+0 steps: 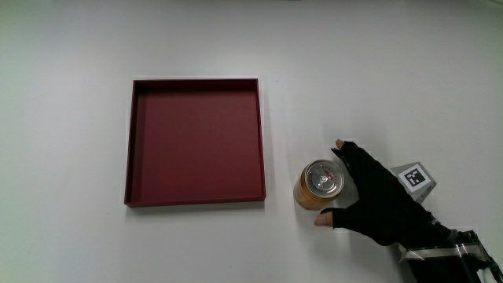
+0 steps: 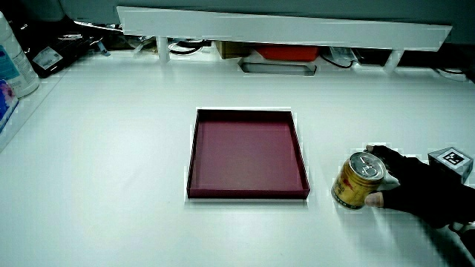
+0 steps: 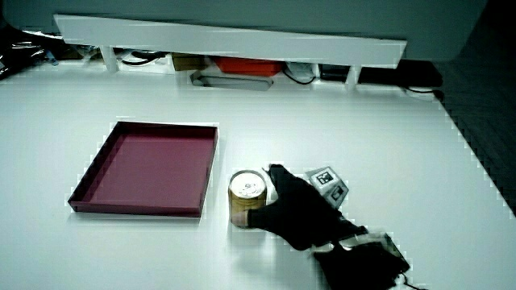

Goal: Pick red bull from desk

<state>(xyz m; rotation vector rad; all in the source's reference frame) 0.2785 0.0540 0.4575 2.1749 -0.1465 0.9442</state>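
A gold Red Bull can (image 1: 318, 182) stands upright on the white table, beside the dark red tray (image 1: 196, 201). The gloved hand (image 1: 338, 185) wraps the can's side away from the tray, thumb on the part nearer the person and fingers curled round the part farther away. Both side views show the can (image 2: 359, 180) (image 3: 247, 196) resting on the table with the hand (image 2: 375, 176) (image 3: 266, 193) closed on it. The patterned cube (image 1: 415, 176) sits on the back of the hand. The forearm reaches in from the person's edge of the table.
The shallow red tray (image 2: 247, 195) (image 3: 137, 211) holds nothing. A low white partition (image 2: 282, 26) runs along the table's edge farthest from the person, with cables and boxes under it. A white container (image 2: 13, 59) stands at the table's corner.
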